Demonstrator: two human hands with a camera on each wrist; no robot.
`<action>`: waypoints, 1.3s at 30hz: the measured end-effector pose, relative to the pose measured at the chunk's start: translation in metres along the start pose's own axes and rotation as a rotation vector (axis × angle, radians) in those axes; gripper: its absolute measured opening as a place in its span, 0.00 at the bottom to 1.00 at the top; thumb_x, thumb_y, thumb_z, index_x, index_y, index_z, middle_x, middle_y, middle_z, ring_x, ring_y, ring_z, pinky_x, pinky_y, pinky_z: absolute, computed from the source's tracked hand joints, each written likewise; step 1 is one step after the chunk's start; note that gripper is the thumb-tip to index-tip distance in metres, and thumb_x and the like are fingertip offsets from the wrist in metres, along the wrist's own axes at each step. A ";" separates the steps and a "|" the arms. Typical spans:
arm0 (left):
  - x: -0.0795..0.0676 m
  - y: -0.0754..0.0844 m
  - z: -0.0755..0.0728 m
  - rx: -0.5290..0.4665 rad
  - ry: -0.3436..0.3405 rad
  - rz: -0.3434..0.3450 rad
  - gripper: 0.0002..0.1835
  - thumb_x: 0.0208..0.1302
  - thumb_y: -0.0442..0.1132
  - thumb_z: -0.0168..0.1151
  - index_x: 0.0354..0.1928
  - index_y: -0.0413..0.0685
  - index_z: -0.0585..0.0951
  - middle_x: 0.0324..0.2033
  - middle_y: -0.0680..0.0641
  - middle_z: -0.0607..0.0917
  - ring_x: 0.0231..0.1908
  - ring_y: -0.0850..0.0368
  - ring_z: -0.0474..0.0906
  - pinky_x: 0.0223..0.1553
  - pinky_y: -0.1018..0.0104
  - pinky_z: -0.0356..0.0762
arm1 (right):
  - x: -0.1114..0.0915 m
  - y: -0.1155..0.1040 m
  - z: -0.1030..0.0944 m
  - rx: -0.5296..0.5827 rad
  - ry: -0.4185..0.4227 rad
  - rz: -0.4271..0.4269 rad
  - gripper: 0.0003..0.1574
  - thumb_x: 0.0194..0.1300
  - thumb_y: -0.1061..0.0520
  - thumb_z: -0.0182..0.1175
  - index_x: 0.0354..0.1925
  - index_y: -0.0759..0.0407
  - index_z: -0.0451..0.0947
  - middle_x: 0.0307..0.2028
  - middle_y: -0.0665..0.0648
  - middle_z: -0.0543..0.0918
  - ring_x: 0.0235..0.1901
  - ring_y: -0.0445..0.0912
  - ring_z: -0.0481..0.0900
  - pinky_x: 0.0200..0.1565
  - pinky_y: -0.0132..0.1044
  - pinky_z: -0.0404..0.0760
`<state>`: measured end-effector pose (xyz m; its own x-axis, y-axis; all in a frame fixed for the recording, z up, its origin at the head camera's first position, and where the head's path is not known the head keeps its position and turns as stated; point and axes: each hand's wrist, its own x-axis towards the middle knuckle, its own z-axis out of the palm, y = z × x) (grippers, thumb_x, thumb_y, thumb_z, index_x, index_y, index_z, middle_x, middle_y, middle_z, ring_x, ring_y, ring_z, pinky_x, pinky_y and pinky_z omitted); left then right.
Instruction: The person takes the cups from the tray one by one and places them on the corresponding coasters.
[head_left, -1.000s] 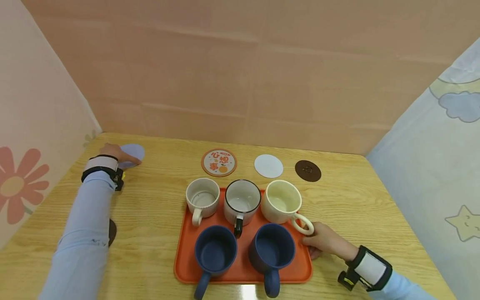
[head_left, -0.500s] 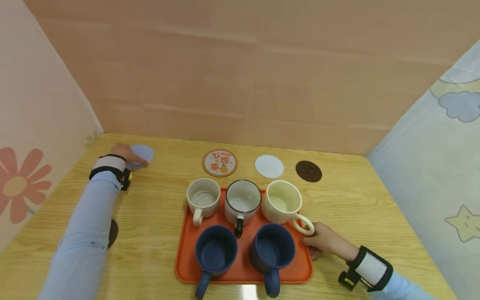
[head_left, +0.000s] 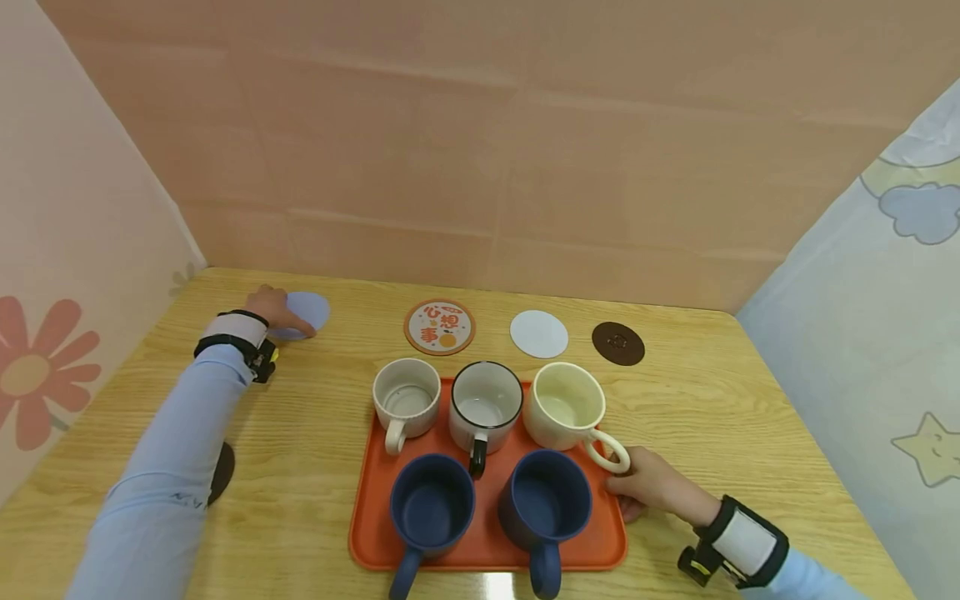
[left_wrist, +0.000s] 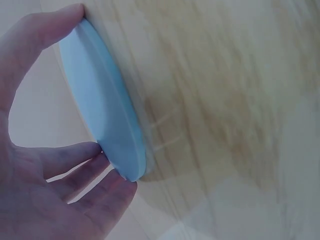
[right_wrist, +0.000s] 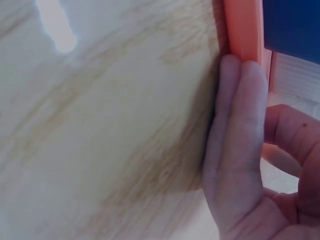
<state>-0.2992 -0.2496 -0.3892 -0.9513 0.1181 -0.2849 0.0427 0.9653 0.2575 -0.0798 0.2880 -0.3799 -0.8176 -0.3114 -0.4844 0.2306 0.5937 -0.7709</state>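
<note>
My left hand holds a round light-blue coaster by its edges at the back left of the table. In the left wrist view, the thumb is on one end of the coaster and the fingertips on the other; it lies at or just over the wood. My right hand grips the right rim of an orange-red tray. Its fingers lie along the tray's outer side, with the thumb over the rim. The tray bears a small white cup, a black-rimmed white mug, a cream mug and two navy mugs.
Along the back lie an orange-and-white printed coaster, a white coaster and a dark brown coaster. Another dark disc is partly hidden by my left sleeve. A tan backdrop rises behind the table.
My left hand has moved to the right along the back of the table, taking the light-blue coaster with it. The right hand, tray and mugs stay in place.
</note>
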 end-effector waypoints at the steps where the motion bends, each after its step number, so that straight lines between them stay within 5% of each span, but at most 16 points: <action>1: -0.001 0.002 0.000 -0.010 -0.004 0.005 0.49 0.43 0.55 0.66 0.54 0.18 0.62 0.48 0.22 0.66 0.49 0.30 0.61 0.50 0.41 0.65 | 0.000 0.000 0.000 0.003 -0.002 -0.001 0.14 0.57 0.65 0.57 0.38 0.74 0.68 0.19 0.56 0.78 0.17 0.49 0.80 0.21 0.42 0.81; 17: -0.002 0.036 -0.001 -0.032 -0.029 0.096 0.50 0.43 0.52 0.69 0.57 0.18 0.60 0.54 0.20 0.61 0.54 0.27 0.58 0.54 0.40 0.63 | 0.001 -0.005 0.000 -0.009 -0.001 0.018 0.07 0.57 0.64 0.56 0.31 0.68 0.68 0.16 0.53 0.76 0.14 0.43 0.78 0.21 0.39 0.81; 26: -0.005 0.050 -0.001 -0.027 -0.040 0.116 0.49 0.44 0.51 0.69 0.57 0.18 0.60 0.54 0.21 0.61 0.53 0.28 0.61 0.53 0.41 0.65 | 0.001 -0.001 0.000 0.002 0.004 0.013 0.13 0.57 0.65 0.57 0.38 0.74 0.68 0.18 0.55 0.77 0.16 0.48 0.79 0.21 0.41 0.81; 39: 0.002 0.066 0.010 -0.010 -0.034 0.156 0.49 0.42 0.52 0.70 0.56 0.19 0.62 0.53 0.22 0.63 0.51 0.29 0.64 0.52 0.43 0.66 | 0.000 0.002 0.000 0.000 -0.002 -0.006 0.06 0.57 0.64 0.56 0.29 0.67 0.69 0.16 0.57 0.78 0.16 0.50 0.80 0.20 0.43 0.80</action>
<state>-0.2953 -0.1829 -0.3821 -0.9226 0.2739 -0.2715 0.1856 0.9325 0.3099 -0.0791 0.2888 -0.3817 -0.8177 -0.3164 -0.4810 0.2258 0.5922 -0.7735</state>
